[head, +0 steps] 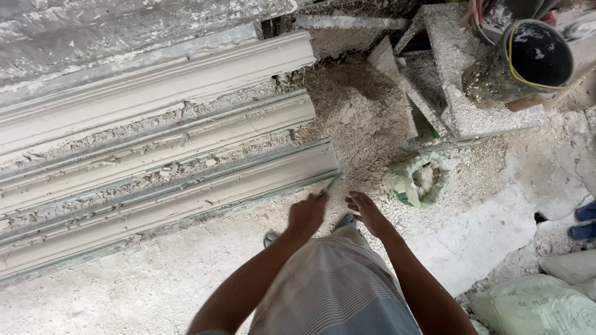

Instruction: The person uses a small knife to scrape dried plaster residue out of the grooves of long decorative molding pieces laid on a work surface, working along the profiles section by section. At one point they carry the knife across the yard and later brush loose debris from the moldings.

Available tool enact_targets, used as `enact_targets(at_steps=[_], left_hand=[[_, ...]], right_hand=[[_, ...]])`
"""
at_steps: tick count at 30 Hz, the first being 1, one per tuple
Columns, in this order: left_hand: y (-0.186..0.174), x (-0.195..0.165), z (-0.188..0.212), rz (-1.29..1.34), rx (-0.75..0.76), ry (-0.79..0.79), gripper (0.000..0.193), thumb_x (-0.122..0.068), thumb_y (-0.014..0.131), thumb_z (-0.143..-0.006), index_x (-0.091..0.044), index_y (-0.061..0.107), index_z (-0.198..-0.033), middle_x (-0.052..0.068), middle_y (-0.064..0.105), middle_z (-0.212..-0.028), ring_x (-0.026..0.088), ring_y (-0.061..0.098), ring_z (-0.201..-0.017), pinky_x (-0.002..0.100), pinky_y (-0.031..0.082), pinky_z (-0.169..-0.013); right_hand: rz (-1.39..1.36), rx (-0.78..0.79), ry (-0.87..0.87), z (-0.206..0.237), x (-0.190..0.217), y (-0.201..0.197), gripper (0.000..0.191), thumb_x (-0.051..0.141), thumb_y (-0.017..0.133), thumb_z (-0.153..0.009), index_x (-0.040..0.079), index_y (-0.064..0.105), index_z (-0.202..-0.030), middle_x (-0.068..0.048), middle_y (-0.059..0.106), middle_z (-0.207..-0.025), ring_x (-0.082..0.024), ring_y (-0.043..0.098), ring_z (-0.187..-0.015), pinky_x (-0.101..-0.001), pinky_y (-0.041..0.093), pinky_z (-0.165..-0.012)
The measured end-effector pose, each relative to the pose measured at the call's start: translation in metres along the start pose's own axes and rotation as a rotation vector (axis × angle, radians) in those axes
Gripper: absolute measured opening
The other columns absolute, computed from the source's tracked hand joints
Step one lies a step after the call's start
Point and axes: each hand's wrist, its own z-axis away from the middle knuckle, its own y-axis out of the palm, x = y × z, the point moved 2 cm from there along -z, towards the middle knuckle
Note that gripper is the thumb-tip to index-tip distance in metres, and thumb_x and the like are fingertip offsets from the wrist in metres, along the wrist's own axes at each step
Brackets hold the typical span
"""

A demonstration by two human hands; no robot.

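Far left, running toward the middle: three long grey plaster cornice mouldings [155, 149] lying side by side on the floor [124, 279], slightly slanted, with crumbled plaster scrapings caught in the gaps between them; the nearest moulding [186, 201] ends just ahead of the person's hands. Above them, a flaking, whitewashed wall surface [93, 37]. Lower centre: the person, seen from above, in a grey striped garment [335, 291], both forearms stretched forward. Left hand [306, 216]: fingers curled tight around the handle of a thin scraping tool [331, 185], whose narrow blade points up and right, its tip at the end corner of the nearest moulding. Right hand [366, 208]: just beside the left, fingers held loosely together and extended, holding nothing, hovering over the dusty floor. Under the hands, the toes of grey footwear [271, 236] show. Centre: a heap of pale plaster shavings [354, 118] spread between the moulding ends and the rubble. Right of the hands: a small greenish sack [419, 180] with its rim rolled down, pale lumps inside. Upper right: broken plaster slabs [459, 93] stacked at angles, and a black bucket [528, 59] tipped on its side on them. Far right edge: blue sandals [585, 220]; lower right corner, filled pale sacks [540, 307].
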Motion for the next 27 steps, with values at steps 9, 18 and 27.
enact_targets(at_steps=[9,18,27], left_hand=[[0.003,0.0,0.029,-0.142,-0.06,0.104,0.036,-0.011,0.063,-0.091,-0.002,0.058,-0.125,0.021,0.061,-0.105,0.032,0.072,-0.076,0.041,0.061,-0.05],[0.007,-0.032,-0.011,-0.144,-0.182,0.22,0.042,-0.014,0.064,-0.095,-0.008,0.055,-0.135,0.019,0.062,-0.113,0.031,0.073,-0.081,0.039,0.061,-0.053],[-0.055,0.069,0.109,0.343,-0.283,-0.052,0.055,-0.017,0.058,-0.099,-0.011,0.043,-0.152,0.015,0.062,-0.114,0.032,0.07,-0.078,0.044,0.058,-0.053]], right_hand=[[-0.092,-0.048,-0.051,-0.005,0.001,-0.01,0.05,0.031,0.041,-0.107,0.01,0.043,-0.152,-0.013,0.059,-0.146,-0.029,0.06,-0.131,-0.0448,0.046,-0.109],[-0.124,-0.04,-0.065,-0.01,0.009,0.006,0.042,0.024,0.047,-0.103,0.007,0.049,-0.142,-0.012,0.068,-0.126,-0.024,0.071,-0.104,-0.0387,0.06,-0.089],[0.687,0.071,-0.102,-0.018,0.013,0.065,0.041,0.029,0.053,-0.112,-0.004,0.077,-0.11,-0.018,0.051,-0.078,-0.018,0.045,-0.052,-0.0327,0.041,-0.047]])
